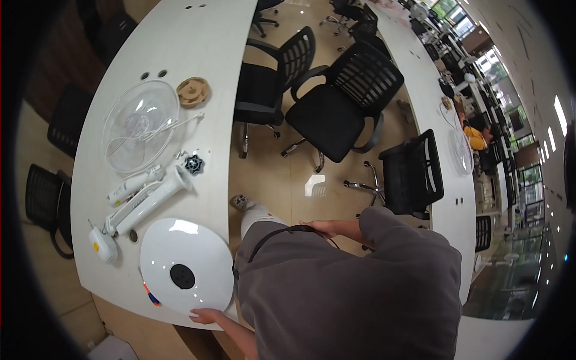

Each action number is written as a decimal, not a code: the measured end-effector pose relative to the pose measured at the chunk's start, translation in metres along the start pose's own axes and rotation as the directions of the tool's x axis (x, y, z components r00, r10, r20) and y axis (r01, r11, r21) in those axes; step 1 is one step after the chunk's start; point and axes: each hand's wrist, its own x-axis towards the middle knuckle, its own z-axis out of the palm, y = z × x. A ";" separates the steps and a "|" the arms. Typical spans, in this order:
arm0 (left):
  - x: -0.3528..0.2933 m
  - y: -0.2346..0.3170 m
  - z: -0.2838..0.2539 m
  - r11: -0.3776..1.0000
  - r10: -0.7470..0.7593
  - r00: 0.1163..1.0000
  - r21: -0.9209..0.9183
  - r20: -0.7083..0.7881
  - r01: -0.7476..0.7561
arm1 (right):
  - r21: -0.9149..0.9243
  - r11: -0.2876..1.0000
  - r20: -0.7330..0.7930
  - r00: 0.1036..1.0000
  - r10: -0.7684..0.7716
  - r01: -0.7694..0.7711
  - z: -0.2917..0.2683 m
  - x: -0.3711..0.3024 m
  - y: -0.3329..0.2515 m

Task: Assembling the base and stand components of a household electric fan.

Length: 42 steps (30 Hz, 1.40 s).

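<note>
A glossy white rounded-square fan base [207, 249] lies flat on the white table at my left, with a black round plate at its middle. My left hand [207, 315] is at its near rim, thumb and fingers closed on the edge. By my waist, my right hand [321, 228] closes on a black strap [273, 235] that crosses my grey shirt; its fingertips are partly hidden. Beyond the base lie a white fan pole [153, 201], a white motor head [103, 244] and a dark star-shaped knob [194, 164].
Clear fan guards [135, 129] with a white cord lie farther up the table [210, 36], beside a brown moulded piece [193, 92]. An orange-and-blue screwdriver [151, 294] is left of the base. Black office chairs [336, 108] stand at my right. Another person [477, 138] sits far off.
</note>
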 end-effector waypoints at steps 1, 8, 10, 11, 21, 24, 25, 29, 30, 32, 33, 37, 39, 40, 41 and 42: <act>0.001 -0.002 0.000 0.999 -0.033 0.999 -0.011 0.014 0.033 | -0.010 1.000 -0.011 1.000 0.004 -0.004 -0.003 -0.003 0.000; 0.016 -0.020 0.010 0.970 0.108 0.991 0.229 -0.083 -0.087 | -0.030 0.997 -0.090 0.993 0.075 -0.078 -0.013 0.038 0.013; 0.012 -0.017 0.009 0.998 0.049 0.996 0.040 -0.073 -0.047 | -0.040 0.999 -0.045 0.999 0.018 -0.020 -0.013 0.041 0.007; 0.008 -0.014 0.008 1.000 -0.004 0.999 -0.017 -0.036 0.003 | -0.062 0.998 0.052 0.999 -0.003 0.006 -0.008 0.041 0.000; -0.014 0.014 -0.004 0.996 -0.058 0.998 -0.068 0.025 0.060 | -0.892 0.303 0.131 0.832 -0.539 0.337 0.024 -0.035 -0.097; -0.005 0.002 -0.001 0.999 -0.007 1.000 -0.052 -0.004 0.007 | -0.757 0.365 0.375 0.818 -0.436 0.542 0.033 -0.045 -0.092; -0.001 -0.002 0.001 0.995 -0.004 1.000 -0.099 -0.007 0.003 | -0.764 0.345 0.385 0.814 -0.436 0.546 0.034 -0.049 -0.092; 0.005 -0.012 0.002 0.994 -0.003 1.000 -0.111 -0.002 0.003 | -0.852 0.237 0.355 0.847 -0.397 0.468 0.041 -0.060 -0.097; 0.005 -0.013 0.002 0.993 0.003 1.000 -0.121 0.005 -0.002 | -0.885 0.170 0.339 0.849 -0.405 0.434 0.044 -0.061 -0.095; 0.005 -0.013 0.001 0.989 0.011 1.000 -0.146 0.002 -0.011 | -0.892 0.106 0.359 0.832 -0.423 0.439 0.048 -0.060 -0.094; 0.005 -0.013 0.001 0.996 0.059 0.998 -0.064 -0.027 -0.061 | -0.887 0.097 0.371 0.821 -0.433 0.452 0.048 -0.059 -0.094; 0.006 -0.015 0.001 0.993 0.009 1.000 -0.115 -0.014 -0.011 | -0.896 0.092 0.362 0.836 -0.412 0.434 0.045 -0.054 -0.096; 0.006 -0.016 0.002 0.996 0.032 0.999 -0.087 -0.039 -0.035 | -0.870 0.111 0.394 0.815 -0.425 0.479 0.041 -0.053 -0.098; 0.007 -0.016 0.002 0.996 0.042 0.998 -0.074 -0.045 -0.045 | -0.873 0.156 0.370 0.837 -0.404 0.461 0.041 -0.053 -0.098; 0.007 -0.016 0.002 0.995 0.069 0.995 -0.074 -0.066 -0.074 | -0.849 0.136 0.414 0.802 -0.429 0.511 0.040 -0.053 -0.097; 0.007 -0.016 0.001 0.992 0.035 0.998 -0.116 -0.054 -0.042 | -0.848 0.159 0.403 0.810 -0.426 0.506 0.040 -0.053 -0.097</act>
